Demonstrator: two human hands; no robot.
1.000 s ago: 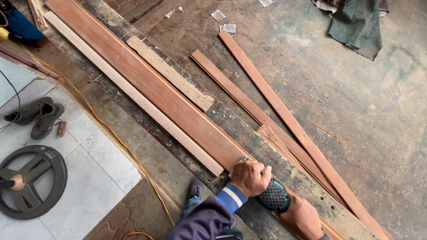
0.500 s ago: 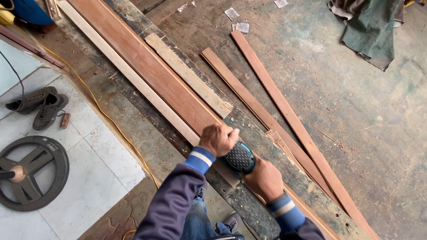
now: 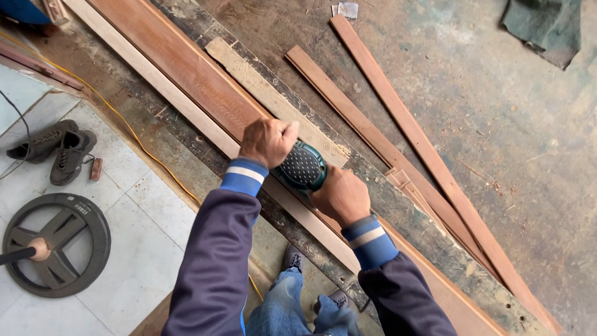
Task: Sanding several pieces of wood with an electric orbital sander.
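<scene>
Sander (image 3: 302, 165) between pale batten (image 3: 186, 106), probably scrap (image 3: 273, 99).

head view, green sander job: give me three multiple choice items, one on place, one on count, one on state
1. Where do the grey shoes lie?
A on the tiled floor
B on the wide reddish wooden plank
C on the green cloth
2. How many hands grip the green perforated sander?
A none
B one
C two
3. The sander is
A lying unheld on the floor
B resting on the plank
C hanging from a wall

A: both sit on pale tiles.
C: left hand and right hand clasp it.
B: it sits on the plank.
</scene>
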